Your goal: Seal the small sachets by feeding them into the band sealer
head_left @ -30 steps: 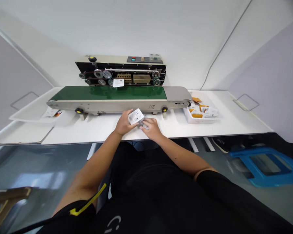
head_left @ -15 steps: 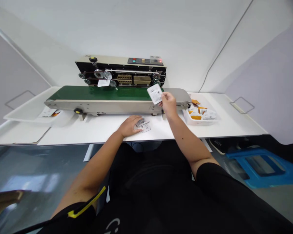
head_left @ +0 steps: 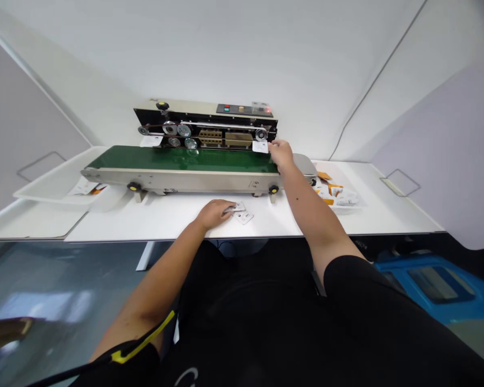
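Nearest the camera, the person's left hand (head_left: 214,214) is lying on the table (head_left: 145,228), its fingers (head_left: 228,208) extended and unclenched, their tips touching a small white sachet (head_left: 237,207). A second sachet (head_left: 244,217) is lying just beside the first, toward the right. Below the table edge at the right, a blue stool (head_left: 435,285) is standing on the floor. Farther out, the right hand (head_left: 281,153) is reaching over the steel frame (head_left: 185,181) of a conveyor and across its green belt (head_left: 177,159). Its fingers (head_left: 272,146) are touching the edge of a third sachet (head_left: 260,146), which is sitting at the far edge of the belt, just in front of the sealer's rollers; whether they are gripping it or releasing it cannot be told. A fourth sachet (head_left: 151,141) is sitting at the far edge of the belt, toward its left end. On the table, a white tray (head_left: 339,207) of orange and white sachets is standing to the right of the conveyor, partly hidden by the right arm, while a wider white tray (head_left: 44,185) is lying to the left. Beyond the belt, a band sealer (head_left: 205,121) is standing with its wheels exposed and its control panel (head_left: 242,109) on top.
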The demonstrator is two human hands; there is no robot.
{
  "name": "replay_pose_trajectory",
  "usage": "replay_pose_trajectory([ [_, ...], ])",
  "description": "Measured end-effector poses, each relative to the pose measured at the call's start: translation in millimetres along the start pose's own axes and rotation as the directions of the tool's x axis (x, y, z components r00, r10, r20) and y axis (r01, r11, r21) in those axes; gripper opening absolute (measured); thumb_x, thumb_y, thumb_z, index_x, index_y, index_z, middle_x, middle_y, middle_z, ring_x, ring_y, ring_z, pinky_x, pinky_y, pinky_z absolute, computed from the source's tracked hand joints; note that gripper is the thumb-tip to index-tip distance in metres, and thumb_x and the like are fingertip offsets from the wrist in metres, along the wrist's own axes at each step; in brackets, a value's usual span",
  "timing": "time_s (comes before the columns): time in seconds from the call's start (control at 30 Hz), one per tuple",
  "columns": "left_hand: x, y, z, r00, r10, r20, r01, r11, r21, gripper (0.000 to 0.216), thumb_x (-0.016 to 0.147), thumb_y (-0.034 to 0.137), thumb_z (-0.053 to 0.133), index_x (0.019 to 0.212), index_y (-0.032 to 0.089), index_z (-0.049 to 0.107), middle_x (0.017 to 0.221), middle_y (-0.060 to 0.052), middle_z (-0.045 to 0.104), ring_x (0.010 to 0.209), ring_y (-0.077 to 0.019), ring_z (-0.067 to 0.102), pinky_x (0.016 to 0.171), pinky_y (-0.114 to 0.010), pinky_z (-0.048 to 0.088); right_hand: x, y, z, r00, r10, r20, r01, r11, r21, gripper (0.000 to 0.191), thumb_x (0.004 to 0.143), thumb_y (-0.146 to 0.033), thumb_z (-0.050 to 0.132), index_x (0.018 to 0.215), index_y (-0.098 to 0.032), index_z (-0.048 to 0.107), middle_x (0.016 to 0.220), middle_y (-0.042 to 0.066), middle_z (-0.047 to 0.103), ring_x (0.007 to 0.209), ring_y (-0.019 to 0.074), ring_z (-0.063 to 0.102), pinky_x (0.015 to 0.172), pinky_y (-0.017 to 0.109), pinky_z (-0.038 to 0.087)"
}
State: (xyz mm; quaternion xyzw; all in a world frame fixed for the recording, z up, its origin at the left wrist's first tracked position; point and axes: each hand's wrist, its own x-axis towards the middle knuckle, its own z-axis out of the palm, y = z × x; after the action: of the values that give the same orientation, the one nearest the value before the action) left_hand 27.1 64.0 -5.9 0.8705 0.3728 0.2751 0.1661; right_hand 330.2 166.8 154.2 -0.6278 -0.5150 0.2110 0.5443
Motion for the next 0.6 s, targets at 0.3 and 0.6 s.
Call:
replay_pose_trajectory([
  [0.3,0.6,-15.4,-11.0,0.932,-0.198,-0.302,0.156,0.975,-0.16,0.033,0.102,0.047,0.053,0.104,0.022,0.074,0.108,-0.012,0.074,0.111,-0.0302,0.067,0.106,-0.047,0.052,-170.5,61.7,27.3,0.909,-0.378,0.175,0.378,0.925,0.035,0.032,0.096,-0.034,0.056,0.118,-0.021,0.076,0.099,0.007,0.072,0.082,0.0207,0.062,0.088,0.038,0.057],
  [0.6,-2.1,-17.9,0.0,0.963,-0.24,-0.124,0.172,0.898,-0.406,0.048,0.098,0.069,0.054,0.106,0.022,0.061,0.092,-0.004,0.073,0.078,-0.0204,0.075,0.073,-0.035,0.062,-202.4,91.1,58.2,0.866,-0.277,0.415,0.316,0.948,-0.027,0.021,0.09,-0.04,0.066,0.084,-0.022,0.075,0.089,0.007,0.074,0.09,0.0246,0.066,0.092,0.042,0.055],
])
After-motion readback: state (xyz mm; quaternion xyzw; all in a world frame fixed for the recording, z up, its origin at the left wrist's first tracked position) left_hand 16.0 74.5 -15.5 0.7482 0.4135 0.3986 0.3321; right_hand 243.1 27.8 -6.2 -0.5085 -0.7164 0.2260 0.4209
